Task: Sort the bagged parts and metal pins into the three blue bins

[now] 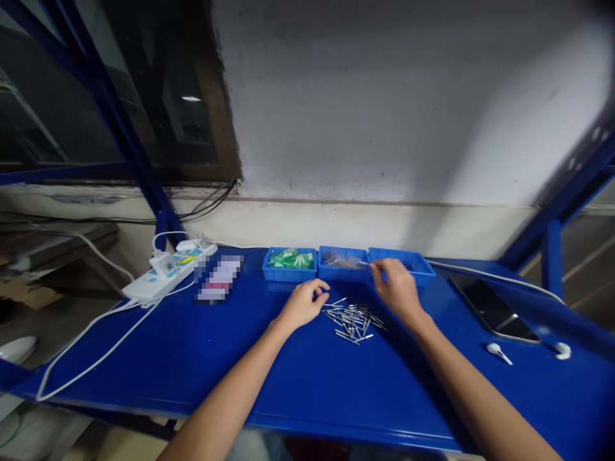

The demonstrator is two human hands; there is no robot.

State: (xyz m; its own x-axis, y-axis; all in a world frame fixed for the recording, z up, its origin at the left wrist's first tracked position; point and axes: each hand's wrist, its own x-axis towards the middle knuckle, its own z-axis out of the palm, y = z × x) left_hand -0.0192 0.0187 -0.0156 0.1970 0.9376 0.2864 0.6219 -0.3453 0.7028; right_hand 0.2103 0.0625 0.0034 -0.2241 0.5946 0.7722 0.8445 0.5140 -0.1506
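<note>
A pile of several small metal pins (354, 319) lies on the blue table (307, 378). My left hand (303, 304) rests just left of the pile, fingers curled in a loose pinch; what it holds, if anything, is too small to make out. My right hand (396, 286) hovers beyond the pile, at the seam between the middle tray (343, 264) and the right blue tray (413, 264), pinching a thin metal pin (365, 263). A third blue tray (289, 264) holds green parts.
A white power strip (166, 275) with white cables sits at the back left. A dark phone (494, 308) and two white earbuds (498, 351) lie on the right. Blue frame posts stand at both sides, a wall behind.
</note>
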